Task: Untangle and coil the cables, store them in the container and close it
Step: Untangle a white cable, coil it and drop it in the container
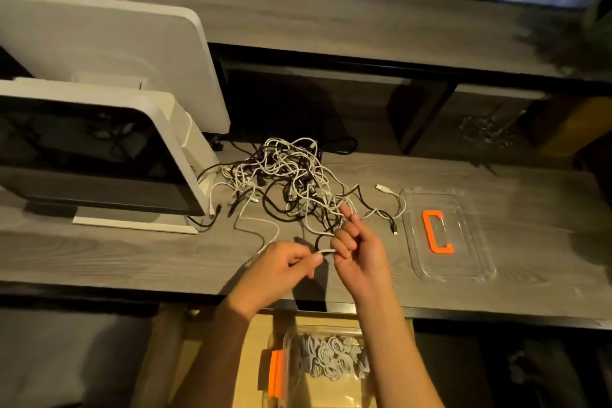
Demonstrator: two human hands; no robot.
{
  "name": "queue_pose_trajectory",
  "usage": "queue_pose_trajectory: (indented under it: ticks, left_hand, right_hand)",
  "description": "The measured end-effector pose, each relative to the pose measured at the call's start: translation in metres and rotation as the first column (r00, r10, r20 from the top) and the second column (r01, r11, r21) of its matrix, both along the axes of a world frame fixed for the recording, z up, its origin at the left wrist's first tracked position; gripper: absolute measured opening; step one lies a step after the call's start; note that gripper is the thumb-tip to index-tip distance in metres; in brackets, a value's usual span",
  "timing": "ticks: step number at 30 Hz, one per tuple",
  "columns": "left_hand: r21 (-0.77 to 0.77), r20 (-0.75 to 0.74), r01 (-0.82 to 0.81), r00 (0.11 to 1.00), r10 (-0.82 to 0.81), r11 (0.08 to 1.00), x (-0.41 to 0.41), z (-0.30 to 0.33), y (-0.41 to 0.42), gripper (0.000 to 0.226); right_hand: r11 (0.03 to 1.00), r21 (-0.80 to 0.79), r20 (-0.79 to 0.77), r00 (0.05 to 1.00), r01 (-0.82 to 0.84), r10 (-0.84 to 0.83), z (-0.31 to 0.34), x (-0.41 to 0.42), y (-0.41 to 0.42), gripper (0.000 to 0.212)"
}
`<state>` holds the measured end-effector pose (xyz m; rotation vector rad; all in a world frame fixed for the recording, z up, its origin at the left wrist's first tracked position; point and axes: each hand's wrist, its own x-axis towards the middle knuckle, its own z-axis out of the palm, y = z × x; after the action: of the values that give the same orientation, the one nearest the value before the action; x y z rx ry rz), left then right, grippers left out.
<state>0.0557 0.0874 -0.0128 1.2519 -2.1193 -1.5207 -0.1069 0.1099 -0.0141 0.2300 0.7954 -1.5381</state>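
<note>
The cable tangle (291,182) fills the desk (116,258) centre at twelve o'clock from the hands (318,258). At nine to ten o'clock two monitors (99,149) wall off the left. At three o'clock lies the clear lid (470,262). Bare desk runs along the near edge at eight o'clock, and at four o'clock.

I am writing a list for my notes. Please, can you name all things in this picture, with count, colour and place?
cable pile: one tangle, white and black, middle of desk
white cable: one, held between both hands
lid: one, clear with orange handle, desk right
container: one, clear with orange clasp, below desk edge, coiled white cables inside
monitors: two, white, desk left
desk: one, grey wood
left hand: pinches the white cable
right hand: grips the white cable
</note>
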Motion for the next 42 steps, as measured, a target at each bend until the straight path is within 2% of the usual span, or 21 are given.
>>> queue_pose_trajectory:
  ticks: [3, 6, 10, 12, 14, 16, 18, 20, 22, 24, 27, 31, 33, 35, 38, 40, 42]
  left_hand:
    - [0.024, 0.071, 0.004, 0.997, -0.006, 1.0, 0.019, 0.0, 0.003, 0.041]
    - [-0.007, 0.099, 0.009, 0.995, -0.008, 1.0, 0.029, 0.008, 0.012, 0.039]
    - [-0.017, -0.097, -0.055, 0.994, 0.053, 0.998, 0.023, 0.044, 0.021, 0.032]
    - [0.057, -0.186, -0.115, 0.975, 0.123, 0.992, 0.015, 0.063, 0.022, 0.034]
    - [0.168, -0.283, -0.166, 0.936, 0.209, 0.972, 0.004, 0.078, 0.023, 0.032]
    - [0.291, -0.397, -0.21, 0.861, 0.317, 0.933, -0.009, 0.094, 0.026, 0.03]
    - [0.47, -0.516, -0.202, 0.727, 0.453, 0.859, -0.02, 0.107, 0.027, 0.028]
    - [0.63, -0.559, -0.148, 0.595, 0.577, 0.763, -0.028, 0.117, 0.023, 0.025]
    - [0.718, -0.554, -0.106, 0.51, 0.658, 0.688, -0.034, 0.124, 0.018, 0.024]
    - [0.768, -0.545, -0.088, 0.43, 0.72, 0.634, -0.037, 0.129, 0.013, 0.022]
    - [0.821, -0.526, -0.078, 0.284, 0.802, 0.566, -0.036, 0.131, 0.006, 0.024]
    - [0.855, -0.475, -0.148, 0.159, 0.866, 0.496, -0.032, 0.127, 0.001, 0.023]
    - [0.85, -0.48, -0.174, 0.132, 0.867, 0.497, -0.029, 0.127, 0.004, 0.019]
    - [0.801, -0.501, -0.245, 0.229, 0.835, 0.547, -0.027, 0.122, 0.01, 0.022]
    - [0.587, -0.442, -0.383, 0.587, 0.679, 0.713, -0.026, 0.107, 0.029, 0.042]
    - [0.422, -0.359, -0.318, 0.801, 0.479, 0.849, -0.025, 0.1, 0.047, 0.052]
    - [0.377, -0.276, -0.161, 0.92, 0.277, 0.912, -0.024, 0.096, 0.064, 0.053]
  right_hand:
    - [0.997, -0.049, 0.011, 0.998, 0.057, -0.057, 0.021, -0.007, 0.012, 0.02]
    - [0.998, 0.003, -0.062, 0.996, 0.071, -0.07, 0.034, -0.014, 0.023, 0.017]
    - [0.991, 0.13, -0.229, 0.973, 0.005, 0.025, 0.042, -0.016, 0.037, 0.017]
    - [0.987, 0.15, -0.309, 0.946, -0.055, 0.1, 0.043, -0.017, 0.044, 0.019]
    - [0.984, 0.145, -0.392, 0.907, -0.106, 0.156, 0.047, -0.017, 0.049, 0.031]
    - [0.985, 0.094, -0.45, 0.876, -0.144, 0.172, 0.054, -0.015, 0.054, 0.043]
    - [0.98, 0.024, -0.509, 0.842, -0.195, 0.18, 0.064, -0.008, 0.059, 0.05]
    - [0.96, -0.015, -0.581, 0.784, -0.279, 0.219, 0.069, 0.003, 0.062, 0.056]
    - [0.921, -0.029, -0.634, 0.72, -0.389, 0.284, 0.071, 0.017, 0.067, 0.064]
    - [0.882, -0.05, -0.659, 0.68, -0.468, 0.323, 0.072, 0.025, 0.072, 0.069]
    - [0.846, -0.03, -0.718, 0.601, -0.532, 0.352, 0.075, 0.025, 0.076, 0.061]
    - [0.775, 0.153, -0.831, 0.345, -0.613, 0.437, 0.074, 0.02, 0.083, 0.041]
    - [0.789, 0.141, -0.844, 0.344, -0.598, 0.412, 0.075, 0.021, 0.087, 0.035]
    - [0.835, 0.049, -0.839, 0.431, -0.549, 0.333, 0.078, 0.024, 0.087, 0.033]
    - [0.896, -0.15, -0.745, 0.643, -0.419, 0.176, 0.089, 0.03, 0.082, 0.032]
    - [0.912, -0.276, -0.612, 0.787, -0.303, 0.076, 0.098, 0.029, 0.077, 0.032]
    - [0.916, -0.358, -0.492, 0.87, -0.179, -0.022, 0.108, 0.025, 0.072, 0.032]
